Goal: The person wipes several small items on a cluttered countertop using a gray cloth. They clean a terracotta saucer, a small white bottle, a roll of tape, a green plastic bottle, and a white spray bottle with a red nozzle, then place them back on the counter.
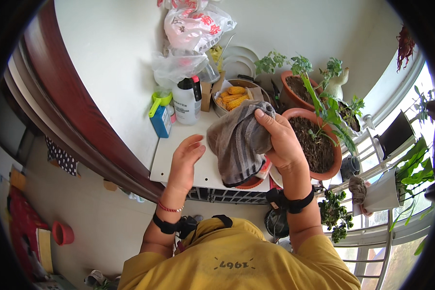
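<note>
My right hand (284, 143) grips a grey-brown striped cloth (239, 141), which hangs in loose folds over the white tabletop (188, 163). To the left of the cloth, my left hand (189, 156) is raised with fingers slightly curled and apart, holding nothing. Beyond the cloth stands a round pot (220, 110) holding corn cobs (235, 97). Beside my right hand is a terracotta-coloured plant pot (336, 163) with dark soil and a leafy plant. The cloth partly hides an orange-brown dish (250, 184) near the front edge.
At the back left are a white spray bottle (187, 105), a blue box (161, 121) and a green scoop (160, 100). Plastic bags (195, 29) hang above them. A second plant pot (288, 76) stands behind. Window bars (364, 259) and a white planter (382, 192) are on the right.
</note>
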Tool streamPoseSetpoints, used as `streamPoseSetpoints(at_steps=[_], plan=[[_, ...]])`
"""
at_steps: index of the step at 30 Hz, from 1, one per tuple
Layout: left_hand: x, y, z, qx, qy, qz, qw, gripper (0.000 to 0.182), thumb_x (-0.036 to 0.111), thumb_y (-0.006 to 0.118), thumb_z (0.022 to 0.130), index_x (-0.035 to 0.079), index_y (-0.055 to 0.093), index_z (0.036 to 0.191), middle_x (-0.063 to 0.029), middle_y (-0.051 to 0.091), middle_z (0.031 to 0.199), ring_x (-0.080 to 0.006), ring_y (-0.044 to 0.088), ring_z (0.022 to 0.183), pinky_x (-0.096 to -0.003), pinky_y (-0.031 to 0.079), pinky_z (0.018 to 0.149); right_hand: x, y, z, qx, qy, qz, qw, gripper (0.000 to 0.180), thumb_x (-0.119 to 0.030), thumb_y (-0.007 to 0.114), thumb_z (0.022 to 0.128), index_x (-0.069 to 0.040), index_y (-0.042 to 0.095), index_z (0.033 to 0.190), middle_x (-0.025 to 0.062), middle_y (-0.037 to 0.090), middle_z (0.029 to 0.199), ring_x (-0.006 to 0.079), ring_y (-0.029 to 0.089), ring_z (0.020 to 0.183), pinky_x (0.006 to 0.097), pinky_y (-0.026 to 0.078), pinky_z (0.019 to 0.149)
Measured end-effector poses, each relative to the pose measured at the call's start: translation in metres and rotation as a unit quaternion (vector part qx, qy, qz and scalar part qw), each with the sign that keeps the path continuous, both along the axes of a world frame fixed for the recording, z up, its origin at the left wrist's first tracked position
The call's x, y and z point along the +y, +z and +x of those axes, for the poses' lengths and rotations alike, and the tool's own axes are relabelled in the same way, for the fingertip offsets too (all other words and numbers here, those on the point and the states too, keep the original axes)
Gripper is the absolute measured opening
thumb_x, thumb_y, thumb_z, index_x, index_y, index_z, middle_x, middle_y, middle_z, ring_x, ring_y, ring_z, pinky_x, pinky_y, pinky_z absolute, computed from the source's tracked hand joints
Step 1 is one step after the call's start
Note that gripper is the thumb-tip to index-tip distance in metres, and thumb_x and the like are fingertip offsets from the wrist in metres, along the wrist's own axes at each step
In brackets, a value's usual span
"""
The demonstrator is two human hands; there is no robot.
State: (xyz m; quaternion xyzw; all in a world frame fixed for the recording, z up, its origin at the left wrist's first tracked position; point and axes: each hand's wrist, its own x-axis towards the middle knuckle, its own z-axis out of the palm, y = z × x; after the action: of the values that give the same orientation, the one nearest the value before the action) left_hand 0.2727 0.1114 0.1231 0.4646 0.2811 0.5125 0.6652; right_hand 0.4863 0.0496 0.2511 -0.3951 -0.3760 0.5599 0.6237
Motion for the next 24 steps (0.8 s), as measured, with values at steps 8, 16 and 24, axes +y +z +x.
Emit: streamPoseSetpoints(at_steps=[8,16,24], plan=[[-0.023,-0.004,0.006,-0.117,-0.182,-0.064,0.974,0.060,0.029,0.064,0.099,-0.002,0.042,0.145,-0.0096,0.057,0.135,-0.0203,0.056,0.122,-0.0345,0.046,0.104,-0.001,-0.028,-0.022,0.299,0.128,-0.055,0.944,0.039,-0.029,0.056,0.103,0.000,0.055,0.130,0.0134,0.067,0.123,0.0270,0.066,0.111,0.0439,0.050,0.101],[-0.023,0.015,0.018,-0.256,-0.129,-0.167,0.943,0.037,0.014,0.050,0.103,0.002,0.052,0.137,-0.0110,0.061,0.134,-0.0236,0.059,0.124,-0.0412,0.045,0.110,-0.041,-0.091,-0.009,0.007,-0.045,-0.066,0.997,0.051,-0.023,0.054,0.103,-0.004,0.039,0.147,0.0135,0.048,0.144,0.0287,0.050,0.132,0.0408,0.046,0.104],[-0.030,0.040,0.050,-0.143,-0.267,-0.170,0.938,0.036,0.017,0.050,0.105,0.002,0.053,0.137,-0.0087,0.061,0.134,-0.0173,0.058,0.121,-0.0354,0.046,0.106,-0.057,-0.110,-0.010,0.043,-0.031,0.114,0.992,0.081,-0.041,0.055,0.103,-0.007,0.010,0.161,0.0142,0.033,0.158,0.0271,0.039,0.141,0.0386,0.027,0.118]])
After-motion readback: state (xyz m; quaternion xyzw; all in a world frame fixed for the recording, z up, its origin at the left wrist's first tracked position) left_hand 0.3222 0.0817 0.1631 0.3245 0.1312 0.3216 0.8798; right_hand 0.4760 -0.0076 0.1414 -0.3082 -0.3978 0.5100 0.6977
